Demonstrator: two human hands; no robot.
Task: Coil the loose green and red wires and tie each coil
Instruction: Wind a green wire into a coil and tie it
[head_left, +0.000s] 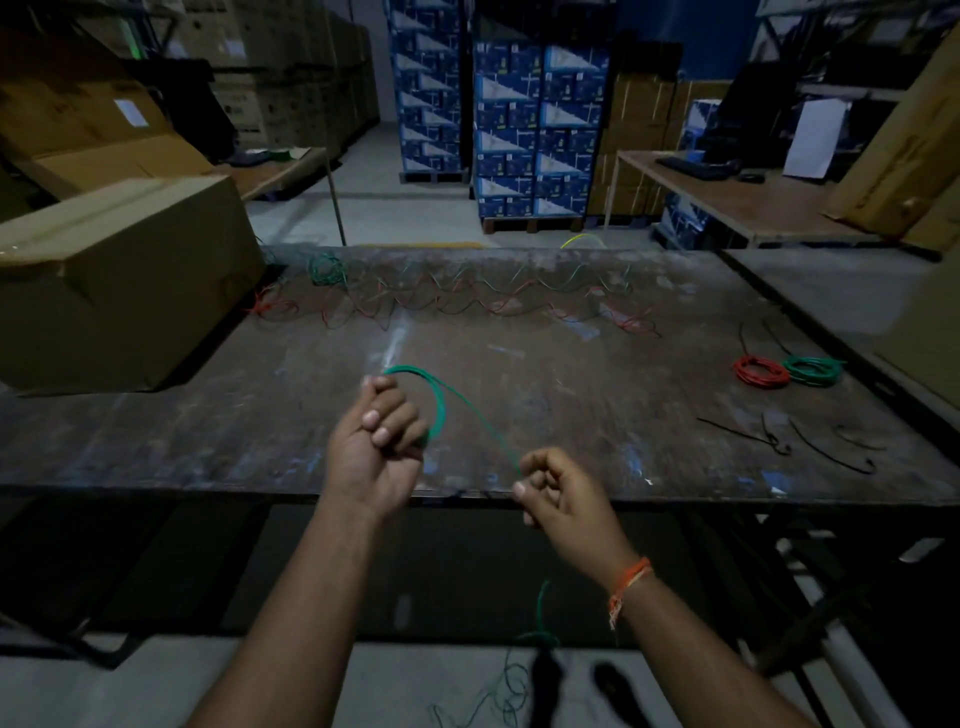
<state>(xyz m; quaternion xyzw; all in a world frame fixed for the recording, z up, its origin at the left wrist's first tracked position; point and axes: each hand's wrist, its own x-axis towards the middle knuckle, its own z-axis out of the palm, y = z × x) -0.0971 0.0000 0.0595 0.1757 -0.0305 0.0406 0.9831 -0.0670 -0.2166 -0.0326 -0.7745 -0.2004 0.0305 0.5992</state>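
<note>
Here, mid-frame, our left hand (382, 421) grips a green coil (435, 400) while our right hand (558, 486) pinches its tail; slack trailing to the floor could snag the table (571, 395) edge and spring the loops.

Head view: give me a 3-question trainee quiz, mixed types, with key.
1. True or false: the left hand holds a red wire loop.
2. Which hand pinches the green wire running from the loop? A) left B) right hand
3. Fill in: the finished red coil and green coil lie on the table's ____ side.

Key: 1 false, the loop is green; 2 B; 3 right.
</note>
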